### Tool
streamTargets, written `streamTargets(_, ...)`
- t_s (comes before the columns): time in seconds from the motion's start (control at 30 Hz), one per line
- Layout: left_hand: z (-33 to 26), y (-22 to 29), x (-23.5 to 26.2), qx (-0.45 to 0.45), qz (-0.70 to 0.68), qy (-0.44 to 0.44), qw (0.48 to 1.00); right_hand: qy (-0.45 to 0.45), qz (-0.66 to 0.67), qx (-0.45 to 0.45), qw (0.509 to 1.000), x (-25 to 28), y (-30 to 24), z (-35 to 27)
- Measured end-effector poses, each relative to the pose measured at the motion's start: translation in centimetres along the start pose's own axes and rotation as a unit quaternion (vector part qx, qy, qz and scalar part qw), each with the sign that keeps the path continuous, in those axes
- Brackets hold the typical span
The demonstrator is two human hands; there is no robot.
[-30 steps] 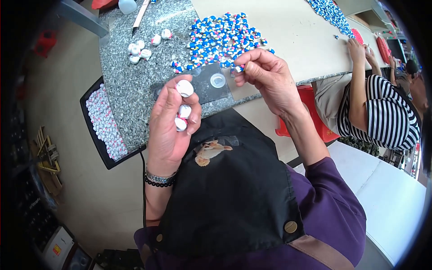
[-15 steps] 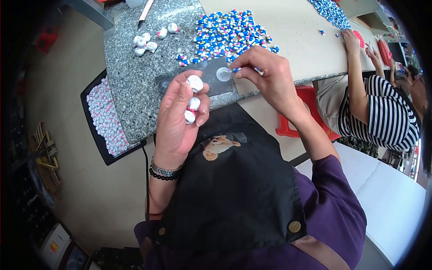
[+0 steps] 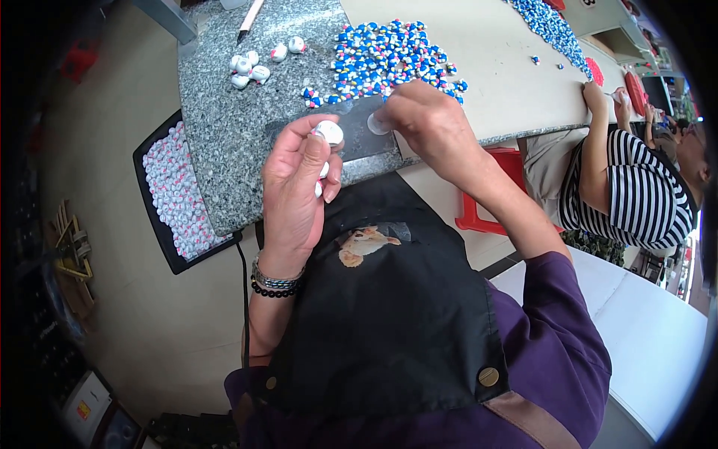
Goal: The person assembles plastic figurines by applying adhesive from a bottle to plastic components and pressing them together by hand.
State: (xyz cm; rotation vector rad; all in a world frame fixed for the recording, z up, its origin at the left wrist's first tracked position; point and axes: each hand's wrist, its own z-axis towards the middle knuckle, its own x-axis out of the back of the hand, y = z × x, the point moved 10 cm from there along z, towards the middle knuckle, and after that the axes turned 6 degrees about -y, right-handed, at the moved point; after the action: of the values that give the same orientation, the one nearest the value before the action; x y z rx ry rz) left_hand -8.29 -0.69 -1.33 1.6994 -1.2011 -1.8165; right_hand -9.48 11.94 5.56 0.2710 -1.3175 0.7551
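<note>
My left hand (image 3: pixel 292 183) is closed around several small white balls. The top white ball (image 3: pixel 329 133) sits between thumb and fingertips, while others show lower down, partly covered by the fingers. My right hand (image 3: pixel 437 123) has its fingers pinched together at a small clear round dish (image 3: pixel 376 126) on a dark flat plate (image 3: pixel 361 150). Its fingertips hide the small blue-and-white piece seen in them earlier. Just beyond lies a pile of small blue, white and yellow pieces (image 3: pixel 393 56) with pink bits.
More white balls (image 3: pixel 259 72) lie on the grey speckled stone slab (image 3: pixel 224 135), near a pen-like tool (image 3: pixel 250 20). A black tray (image 3: pixel 179 263) of white-and-pink balls stands lower at left. At right sit a co-worker in a striped top (image 3: pixel 647 187) and a red stool (image 3: pixel 475 217).
My right hand has moved slightly left and turned over at the clear dish, hiding the piece in its fingertips. My left fingers have closed further over the lower white balls.
</note>
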Motion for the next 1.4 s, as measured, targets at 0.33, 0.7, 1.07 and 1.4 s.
streamTargets(0.33,1.4,-1.4,-1.5,0.003,0.05,-0.003,0.999,0.147,0.615,-0.247,0.734,-1.4,4.5,-2.2)
streamTargets(0.7,1.7,0.4,-1.9,-0.061,0.241,-0.004,0.969,0.151,0.399,-0.169,0.889,1.9,2.8,-1.4)
streamTargets(1.07,4.5,6.1,-3.9,-0.226,0.493,0.005,0.84,0.137,0.435,-0.159,0.876,1.7,5.1,2.6)
streamTargets(1.4,6.3,3.2,0.6,0.0,-0.048,-0.026,0.999,0.108,0.379,-0.302,0.868,-2.2,23.2,7.5)
